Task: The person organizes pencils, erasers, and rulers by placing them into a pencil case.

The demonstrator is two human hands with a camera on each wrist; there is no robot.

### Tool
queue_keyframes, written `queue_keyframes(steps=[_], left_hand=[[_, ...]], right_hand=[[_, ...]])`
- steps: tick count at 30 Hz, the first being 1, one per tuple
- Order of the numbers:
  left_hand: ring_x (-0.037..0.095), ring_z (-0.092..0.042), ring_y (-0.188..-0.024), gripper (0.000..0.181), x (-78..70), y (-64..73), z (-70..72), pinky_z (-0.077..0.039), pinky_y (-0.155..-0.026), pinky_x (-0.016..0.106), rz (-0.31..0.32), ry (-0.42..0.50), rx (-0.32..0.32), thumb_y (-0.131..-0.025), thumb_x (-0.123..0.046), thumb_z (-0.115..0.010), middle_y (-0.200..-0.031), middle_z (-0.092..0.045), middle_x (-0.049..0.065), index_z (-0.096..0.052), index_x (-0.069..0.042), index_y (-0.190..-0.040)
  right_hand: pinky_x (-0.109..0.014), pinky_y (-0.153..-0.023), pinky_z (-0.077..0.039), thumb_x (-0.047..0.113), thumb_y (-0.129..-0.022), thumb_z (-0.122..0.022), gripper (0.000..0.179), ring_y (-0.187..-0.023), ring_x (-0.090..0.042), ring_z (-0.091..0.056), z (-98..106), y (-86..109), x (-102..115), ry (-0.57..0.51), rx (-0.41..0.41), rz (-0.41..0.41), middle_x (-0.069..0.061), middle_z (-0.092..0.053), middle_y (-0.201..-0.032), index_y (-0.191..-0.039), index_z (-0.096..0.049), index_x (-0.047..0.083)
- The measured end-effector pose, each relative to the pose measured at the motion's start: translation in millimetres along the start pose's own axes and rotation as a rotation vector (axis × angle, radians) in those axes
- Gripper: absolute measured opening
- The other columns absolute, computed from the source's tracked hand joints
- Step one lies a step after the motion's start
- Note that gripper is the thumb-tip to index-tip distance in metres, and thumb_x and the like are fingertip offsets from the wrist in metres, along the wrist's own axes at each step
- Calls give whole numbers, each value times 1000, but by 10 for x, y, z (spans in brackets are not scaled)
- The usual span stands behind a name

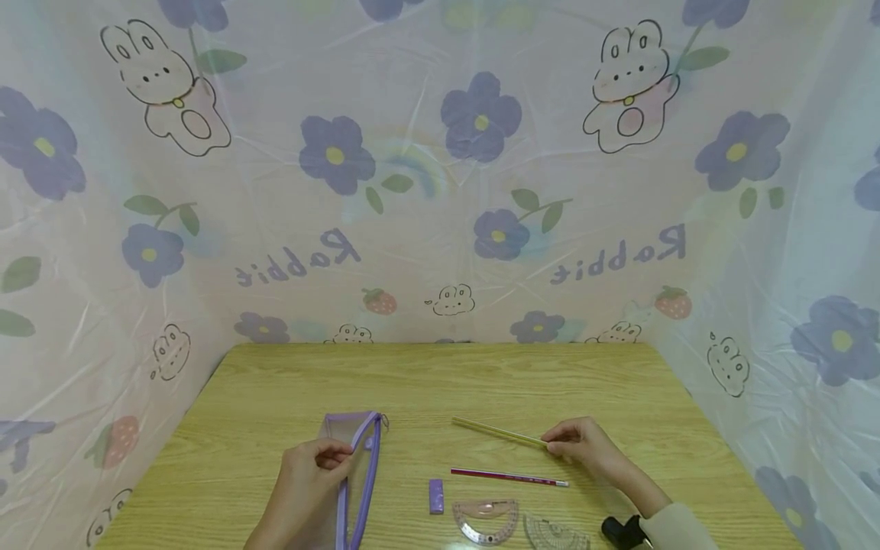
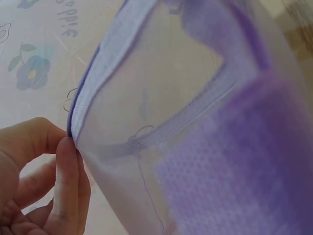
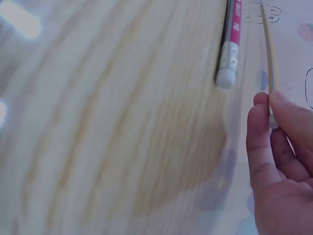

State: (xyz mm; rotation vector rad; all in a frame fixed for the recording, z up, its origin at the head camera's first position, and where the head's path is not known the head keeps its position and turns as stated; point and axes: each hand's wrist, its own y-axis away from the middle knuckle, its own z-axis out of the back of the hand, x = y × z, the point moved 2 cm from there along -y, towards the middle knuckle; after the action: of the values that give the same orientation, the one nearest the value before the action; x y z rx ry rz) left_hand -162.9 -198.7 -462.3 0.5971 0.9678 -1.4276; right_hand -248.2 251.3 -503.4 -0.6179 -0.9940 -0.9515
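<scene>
My left hand [image 1: 307,475] pinches the edge of a purple-trimmed mesh pencil case [image 1: 373,481]. In the left wrist view, thumb and fingertips grip its zipper edge [image 2: 98,73], and the case's mouth gapes apart. A yellow pencil [image 1: 498,431] is in my right hand [image 1: 584,445], pinched near its eraser end, its other end pointing left toward the case. The right wrist view shows the pencil's white end [image 3: 273,121] between thumb and fingers. Just nearer to me, a red-striped pencil [image 1: 509,477] with a white eraser tip lies on the table.
A purple eraser [image 1: 436,496] lies right of the case on the wooden table [image 1: 440,374]. Along the front are a clear half-round protractor [image 1: 485,504] and a second clear fan-shaped ruler [image 1: 555,532]. A black object [image 1: 622,532] shows by the right sleeve. Printed curtains [image 1: 412,229] enclose the table.
</scene>
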Motion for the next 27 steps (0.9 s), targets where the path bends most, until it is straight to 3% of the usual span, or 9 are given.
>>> queue_keyframes(steps=[9,19,27], left_hand=[[8,-62,-64,12,-15,-6,-6,-55,-58,20,0,7,-1,-78,8,-78,-73,-69,-3,-75,-3,-83],[7,-62,-64,12,22,-5,-8,-55,-58,20,-3,-2,-4,-78,8,-78,-73,-69,-4,-75,-3,-82],[7,-62,-65,12,13,8,-5,-54,-58,20,-3,-1,0,-78,7,-79,-74,-69,-4,-75,-3,-83]], right_hand=[[-31,-66,-58,5,-95,-66,19,-82,-21,-69,-7,-9,75,16,7,31,-23,-69,-102,-107,-70,-10],[-36,-74,-59,8,-95,-67,24,-88,-28,-69,-72,-18,204,-44,15,-2,-23,-69,-104,-108,-68,-12],[-33,-74,-59,6,-93,-69,22,-88,-29,-69,-126,-36,241,-45,7,-18,-22,-69,-102,-107,-70,-11]])
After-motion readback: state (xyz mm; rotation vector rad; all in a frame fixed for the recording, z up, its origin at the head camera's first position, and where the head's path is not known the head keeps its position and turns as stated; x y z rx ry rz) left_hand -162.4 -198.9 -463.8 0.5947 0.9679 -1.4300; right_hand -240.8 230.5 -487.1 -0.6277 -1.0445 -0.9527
